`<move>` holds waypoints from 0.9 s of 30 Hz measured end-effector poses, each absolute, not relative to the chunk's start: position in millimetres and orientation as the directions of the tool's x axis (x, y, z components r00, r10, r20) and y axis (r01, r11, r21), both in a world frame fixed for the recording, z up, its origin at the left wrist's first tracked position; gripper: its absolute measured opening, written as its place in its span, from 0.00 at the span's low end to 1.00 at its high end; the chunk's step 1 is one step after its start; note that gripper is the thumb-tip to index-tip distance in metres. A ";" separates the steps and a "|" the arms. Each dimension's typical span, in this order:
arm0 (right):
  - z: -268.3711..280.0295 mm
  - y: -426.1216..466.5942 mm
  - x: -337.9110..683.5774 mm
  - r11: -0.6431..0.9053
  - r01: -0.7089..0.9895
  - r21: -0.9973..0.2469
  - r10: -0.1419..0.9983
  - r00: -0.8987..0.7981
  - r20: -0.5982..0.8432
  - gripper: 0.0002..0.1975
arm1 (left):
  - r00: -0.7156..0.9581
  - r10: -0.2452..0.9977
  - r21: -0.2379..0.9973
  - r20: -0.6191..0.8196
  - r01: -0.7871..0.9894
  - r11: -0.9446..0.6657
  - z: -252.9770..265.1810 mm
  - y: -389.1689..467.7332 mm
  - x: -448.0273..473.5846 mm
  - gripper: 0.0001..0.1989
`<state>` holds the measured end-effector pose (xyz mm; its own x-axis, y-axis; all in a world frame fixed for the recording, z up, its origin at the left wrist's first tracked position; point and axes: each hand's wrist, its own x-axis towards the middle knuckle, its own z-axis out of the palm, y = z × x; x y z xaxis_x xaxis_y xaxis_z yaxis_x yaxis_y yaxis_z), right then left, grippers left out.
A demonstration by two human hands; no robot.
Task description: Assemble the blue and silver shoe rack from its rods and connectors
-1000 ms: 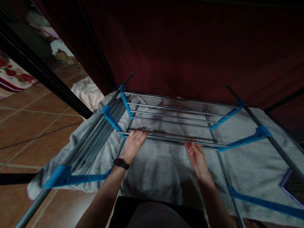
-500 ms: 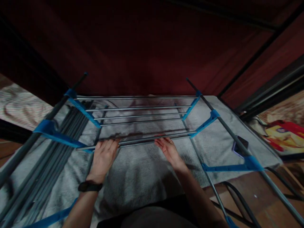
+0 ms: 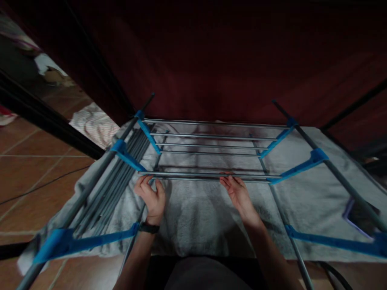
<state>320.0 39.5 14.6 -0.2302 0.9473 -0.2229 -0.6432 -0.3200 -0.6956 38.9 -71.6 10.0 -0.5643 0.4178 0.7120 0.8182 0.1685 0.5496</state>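
Observation:
A metal-tube rack frame with blue plastic brackets stands in front of me. My left hand (image 3: 150, 196) is at the left end of a thin metal rod (image 3: 193, 175), its fingers curled up to it beside the left middle blue bracket (image 3: 128, 158). Further right, my right hand (image 3: 237, 191) pinches the same rod between thumb and fingers. The rod's right end meets the right middle blue bracket (image 3: 299, 167). Just behind and below it runs another rod, partly covered. Several rods (image 3: 208, 137) span the two far brackets.
Several loose grey tubes (image 3: 121, 177) lie at the left on a grey blanket (image 3: 199, 213). A phone (image 3: 359, 217) rests on the blanket at the right, behind the frame's tube. Dark red fabric (image 3: 211, 60) hangs behind. Tiled floor (image 3: 36, 161) shows at the left.
My left hand has shifted along to the rod's left end, turning so the thumb side opens. The right hand keeps its hold on the rod. The view has swung left.

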 end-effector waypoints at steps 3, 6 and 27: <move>13.4 40.7 320.5 -0.320 -0.617 -0.719 0.947 -0.230 -0.224 0.11 | -0.834 0.204 0.839 0.513 0.537 0.087 5.2 -67.5 25.1 0.14; 13.2 40.5 321.2 -0.317 -0.602 -0.733 0.948 -0.226 -0.225 0.12 | -0.964 0.064 0.963 0.259 0.252 -0.097 3.9 -53.5 2.9 0.12; 24.7 26.2 319.6 -0.383 -0.315 -0.868 0.893 -0.365 -0.261 0.18 | -0.944 0.328 0.955 -0.044 -0.137 -0.265 21.5 -12.1 -39.6 0.32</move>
